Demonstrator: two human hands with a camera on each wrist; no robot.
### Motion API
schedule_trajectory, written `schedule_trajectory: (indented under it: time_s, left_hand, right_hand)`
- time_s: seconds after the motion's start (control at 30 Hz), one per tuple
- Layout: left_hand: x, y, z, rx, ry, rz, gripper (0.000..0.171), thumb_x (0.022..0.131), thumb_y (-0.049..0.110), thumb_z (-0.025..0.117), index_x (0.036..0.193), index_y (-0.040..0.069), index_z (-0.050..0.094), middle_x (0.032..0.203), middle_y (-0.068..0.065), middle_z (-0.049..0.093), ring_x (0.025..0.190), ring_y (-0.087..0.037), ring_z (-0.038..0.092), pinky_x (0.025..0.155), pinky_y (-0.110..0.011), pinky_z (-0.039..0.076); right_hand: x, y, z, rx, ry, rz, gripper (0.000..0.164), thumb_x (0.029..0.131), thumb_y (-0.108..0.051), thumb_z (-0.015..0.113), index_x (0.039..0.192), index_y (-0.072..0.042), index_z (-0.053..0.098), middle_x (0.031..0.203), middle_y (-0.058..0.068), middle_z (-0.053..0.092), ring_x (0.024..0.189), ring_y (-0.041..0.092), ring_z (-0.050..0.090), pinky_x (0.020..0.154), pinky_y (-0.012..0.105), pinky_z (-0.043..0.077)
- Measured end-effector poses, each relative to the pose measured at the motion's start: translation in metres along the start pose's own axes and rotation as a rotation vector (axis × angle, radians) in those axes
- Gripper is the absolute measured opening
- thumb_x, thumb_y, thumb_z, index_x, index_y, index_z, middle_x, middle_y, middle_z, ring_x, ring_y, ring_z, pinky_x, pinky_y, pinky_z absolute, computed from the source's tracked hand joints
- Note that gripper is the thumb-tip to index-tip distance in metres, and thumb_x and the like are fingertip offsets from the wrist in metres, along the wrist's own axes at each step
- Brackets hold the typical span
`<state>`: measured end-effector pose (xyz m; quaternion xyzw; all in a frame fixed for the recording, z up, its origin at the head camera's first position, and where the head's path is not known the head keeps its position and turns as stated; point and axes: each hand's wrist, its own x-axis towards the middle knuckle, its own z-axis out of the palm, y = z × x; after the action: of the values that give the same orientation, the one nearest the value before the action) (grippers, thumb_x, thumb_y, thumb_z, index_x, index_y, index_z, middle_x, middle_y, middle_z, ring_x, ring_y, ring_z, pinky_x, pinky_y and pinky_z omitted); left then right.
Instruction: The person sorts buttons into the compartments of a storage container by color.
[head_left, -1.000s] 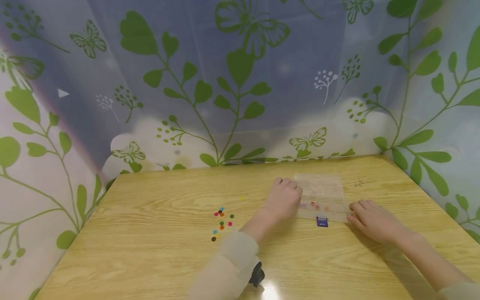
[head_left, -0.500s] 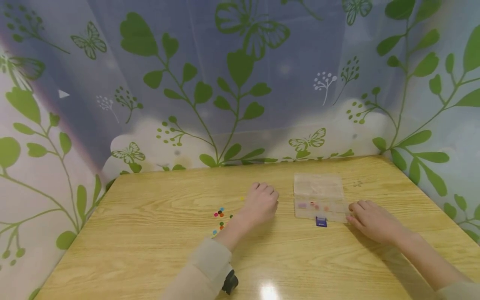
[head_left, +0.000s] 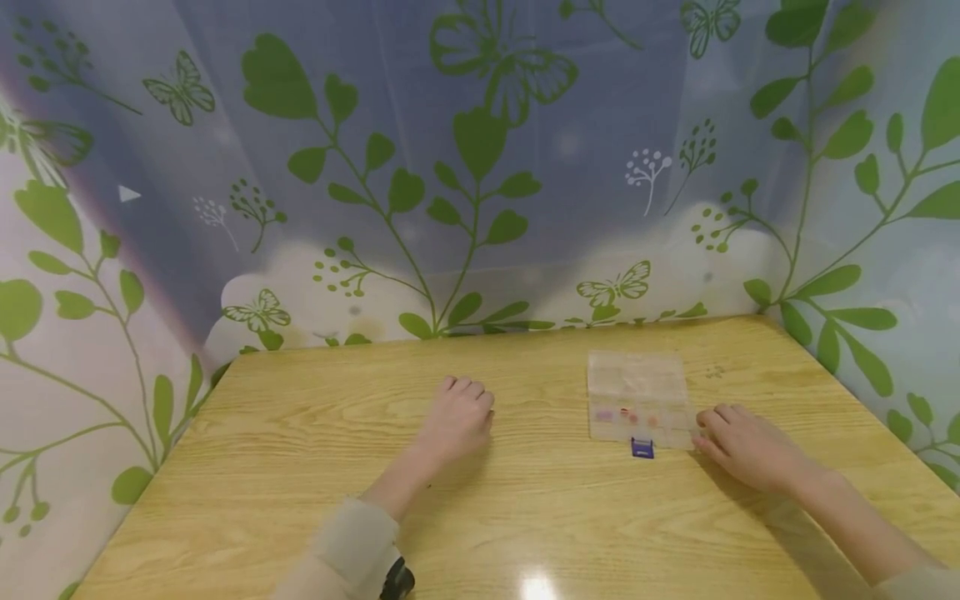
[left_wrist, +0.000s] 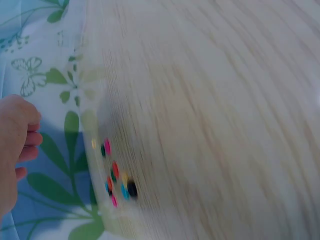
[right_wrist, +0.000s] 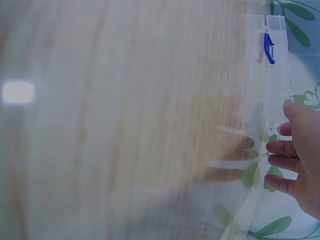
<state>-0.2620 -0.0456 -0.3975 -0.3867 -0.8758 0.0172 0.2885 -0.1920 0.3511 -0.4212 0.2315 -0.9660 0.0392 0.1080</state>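
Note:
My left hand (head_left: 456, 419), its fingers loosely bent, hovers over the table left of centre and hides most of what lies under it in the head view. Several small round coloured discs (left_wrist: 132, 189) lie loose on the table in the left wrist view, apart from the fingers; nothing shows in that hand. A clear plastic box (head_left: 633, 379) with its lid laid back holds a few pinkish and red pieces. At its front edge is a blue latch (head_left: 642, 448). Relaxed fingers of my right hand (head_left: 742, 442) rest at the box's right front corner.
The wooden table (head_left: 300, 433) carries everything. Small faint pieces (head_left: 715, 372), too small to identify, lie right of the box. A leaf-and-butterfly printed cloth (head_left: 480, 208) rises behind the table and at both sides.
My left hand has moved left from beside the box to over the coloured discs, covering them in the head view. My right hand has stayed at the box's corner.

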Motion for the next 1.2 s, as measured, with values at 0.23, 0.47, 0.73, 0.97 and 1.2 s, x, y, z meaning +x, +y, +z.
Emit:
schedule_trajectory:
  time_s: [0.23, 0.47, 0.73, 0.97, 1.2]
  left_hand:
    - [-0.015, -0.017, -0.005, -0.006, 0.005, -0.015, 0.008, 0.077, 0.012, 0.070, 0.075, 0.008, 0.064, 0.075, -0.003, 0.062, 0.075, -0.020, 0.057, 0.076, -0.035, 0.043]
    - [-0.021, -0.025, -0.006, 0.004, -0.005, -0.019, 0.006, 0.077, 0.012, 0.069, 0.077, 0.008, 0.065, 0.075, -0.002, 0.062, 0.074, -0.020, 0.056, 0.074, -0.034, 0.044]
    - [-0.031, -0.040, -0.009, 0.012, -0.024, -0.067, 0.009, 0.074, 0.011, 0.072, 0.075, 0.007, 0.064, 0.072, -0.003, 0.059, 0.071, -0.020, 0.054, 0.070, -0.034, 0.042]
    - [-0.043, -0.050, -0.004, 0.053, -0.015, -0.031, 0.012, 0.070, 0.011, 0.074, 0.069, 0.008, 0.063, 0.067, -0.002, 0.058, 0.064, -0.018, 0.053, 0.064, -0.032, 0.045]
    - [-0.047, -0.046, -0.003, 0.058, -0.122, 0.033, 0.013, 0.071, 0.012, 0.068, 0.065, 0.012, 0.058, 0.062, 0.002, 0.052, 0.059, -0.015, 0.048, 0.059, -0.028, 0.043]
  right_hand:
    - [0.000, 0.003, 0.001, 0.007, 0.031, -0.013, 0.018, 0.088, -0.018, 0.062, 0.100, -0.005, 0.058, 0.085, 0.001, 0.052, 0.077, 0.021, 0.050, 0.064, 0.038, 0.043]
    - [-0.002, 0.005, 0.000, 0.022, 0.020, 0.008, 0.020, 0.088, -0.020, 0.063, 0.102, -0.007, 0.059, 0.085, -0.001, 0.051, 0.074, 0.017, 0.047, 0.062, 0.035, 0.041]
    - [-0.002, 0.008, 0.000, 0.028, 0.013, 0.013, 0.023, 0.088, -0.023, 0.063, 0.105, -0.008, 0.060, 0.088, 0.001, 0.053, 0.077, 0.019, 0.050, 0.064, 0.038, 0.043]
    - [-0.001, 0.011, 0.000, 0.026, 0.015, 0.005, 0.024, 0.088, -0.023, 0.063, 0.105, -0.007, 0.060, 0.087, 0.001, 0.052, 0.076, 0.020, 0.050, 0.062, 0.038, 0.042]
    - [-0.001, 0.011, 0.003, 0.020, 0.022, 0.000, 0.024, 0.087, -0.022, 0.064, 0.105, -0.006, 0.060, 0.088, 0.003, 0.053, 0.078, 0.022, 0.051, 0.065, 0.041, 0.044]
